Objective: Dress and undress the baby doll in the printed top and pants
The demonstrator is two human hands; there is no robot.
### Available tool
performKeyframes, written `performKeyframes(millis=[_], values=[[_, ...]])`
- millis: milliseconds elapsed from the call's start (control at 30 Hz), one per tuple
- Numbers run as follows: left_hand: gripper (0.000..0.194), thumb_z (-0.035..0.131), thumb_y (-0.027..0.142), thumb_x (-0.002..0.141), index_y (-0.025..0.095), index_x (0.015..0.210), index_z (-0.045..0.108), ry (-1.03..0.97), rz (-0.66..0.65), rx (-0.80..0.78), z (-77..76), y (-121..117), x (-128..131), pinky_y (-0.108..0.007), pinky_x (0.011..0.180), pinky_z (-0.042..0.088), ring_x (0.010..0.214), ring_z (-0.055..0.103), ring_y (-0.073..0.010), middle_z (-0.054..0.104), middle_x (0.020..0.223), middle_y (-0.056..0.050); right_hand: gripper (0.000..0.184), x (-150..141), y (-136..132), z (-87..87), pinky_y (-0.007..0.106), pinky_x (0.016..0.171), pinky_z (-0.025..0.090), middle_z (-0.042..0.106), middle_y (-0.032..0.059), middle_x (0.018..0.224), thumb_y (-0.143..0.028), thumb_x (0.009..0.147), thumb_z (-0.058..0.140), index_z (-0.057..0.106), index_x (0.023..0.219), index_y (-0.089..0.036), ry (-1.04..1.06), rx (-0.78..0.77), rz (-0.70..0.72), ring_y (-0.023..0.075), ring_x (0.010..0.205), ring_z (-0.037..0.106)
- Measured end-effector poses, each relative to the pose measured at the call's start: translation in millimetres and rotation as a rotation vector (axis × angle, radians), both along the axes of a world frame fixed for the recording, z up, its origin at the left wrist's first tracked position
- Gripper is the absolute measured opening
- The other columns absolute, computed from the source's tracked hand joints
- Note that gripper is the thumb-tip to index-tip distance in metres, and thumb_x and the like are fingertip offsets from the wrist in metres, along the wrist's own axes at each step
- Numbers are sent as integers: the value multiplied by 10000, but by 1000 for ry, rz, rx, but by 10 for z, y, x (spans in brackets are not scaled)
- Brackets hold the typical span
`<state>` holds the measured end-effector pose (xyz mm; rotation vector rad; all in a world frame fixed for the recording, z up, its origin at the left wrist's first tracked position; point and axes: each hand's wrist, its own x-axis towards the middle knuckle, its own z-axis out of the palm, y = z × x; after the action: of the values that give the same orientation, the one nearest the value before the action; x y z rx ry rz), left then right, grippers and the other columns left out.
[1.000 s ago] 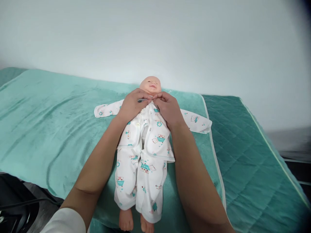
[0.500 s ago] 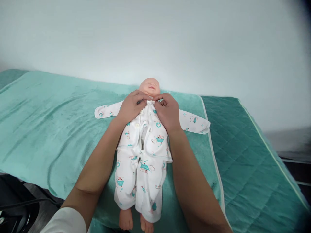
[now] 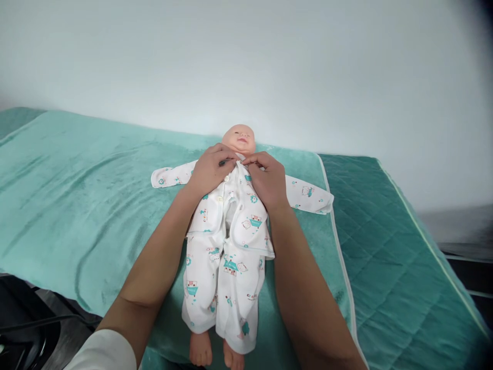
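Note:
A baby doll [image 3: 239, 137] lies on its back, head toward the wall and bare feet toward me. It wears a white printed baby shirt [image 3: 252, 205] and matching trousers [image 3: 239, 288]. At the collar, my left hand [image 3: 214, 168] pinches one front edge of the shirt. My right hand [image 3: 266, 177] pinches the opposite edge, its fingertips close to the left ones. Below my hands the shirt front hangs apart, with buttons [image 3: 220, 199] showing along the left-hand edge. The top fastening is hidden by my fingers. Both sleeves stretch out sideways.
A light green plush blanket [image 3: 96, 205] lies under the doll, wrinkled on the left. Beneath it, a darker quilted cover [image 3: 389, 246] shows on the right. A pale wall [image 3: 246, 61] rises behind. Black equipment with a cable [image 3: 42, 322] stands at the lower left.
Both hands stay at the collar with only slight finger movement; the right fingers are a little more extended. The whole view has shifted very slightly.

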<state>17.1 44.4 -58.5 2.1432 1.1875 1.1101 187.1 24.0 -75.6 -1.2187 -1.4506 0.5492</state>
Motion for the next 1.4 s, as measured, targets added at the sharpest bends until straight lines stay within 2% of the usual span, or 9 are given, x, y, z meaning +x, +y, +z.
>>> performKeyframes(millis=[200,400,533,700,900,1167,1300,1400], values=[[187,628,307,938,192,818,713,-70,13,-71,47,-16,38,-360,1006,503,1070,648,-203,705,1050,-57,221,7,13,-27,343,905,508,723,12,919,-121,802,532,705,716,-227,52,31,52,174,924,663],[84,684,242,848,190,781,685,-71,56,-153,95,-11,87,-347,932,515,1005,669,-197,711,1028,-41,258,-8,-7,-69,355,912,516,716,11,907,-124,819,509,696,680,-235,11,74,36,172,917,674],[90,649,204,842,192,778,712,30,108,-60,87,-21,114,-365,905,505,1001,658,-220,719,1013,-53,282,-15,-19,-100,377,905,508,709,23,894,-118,817,497,714,684,-238,-12,126,2,189,908,673],[161,594,193,872,196,774,721,110,95,34,63,-21,109,-358,875,498,1007,650,-229,715,973,-60,283,-9,-15,-106,377,876,509,708,24,897,-121,814,503,718,676,-245,-34,141,-7,195,908,671],[121,627,197,839,181,754,711,19,94,-73,55,11,81,-340,861,504,891,651,-187,702,939,-38,304,0,-42,-101,401,908,505,721,22,954,-114,826,492,727,695,-255,-128,109,2,214,972,660],[109,648,205,836,181,767,729,-89,79,-191,26,29,39,-336,901,510,932,661,-174,693,976,-33,360,4,-69,-126,419,885,490,731,21,975,-85,832,470,752,714,-275,-239,162,-30,236,994,632],[101,659,203,833,173,775,735,-101,80,-205,18,29,43,-341,929,503,957,663,-176,691,991,-37,358,-2,-70,-121,418,897,493,732,18,966,-75,821,476,744,688,-272,-218,154,-31,231,988,635],[96,663,202,836,171,785,738,-123,71,-199,11,29,45,-335,933,498,964,667,-173,693,996,-36,338,-16,-72,-116,406,921,510,735,14,940,-84,802,487,741,672,-265,-102,112,-40,212,967,665]])
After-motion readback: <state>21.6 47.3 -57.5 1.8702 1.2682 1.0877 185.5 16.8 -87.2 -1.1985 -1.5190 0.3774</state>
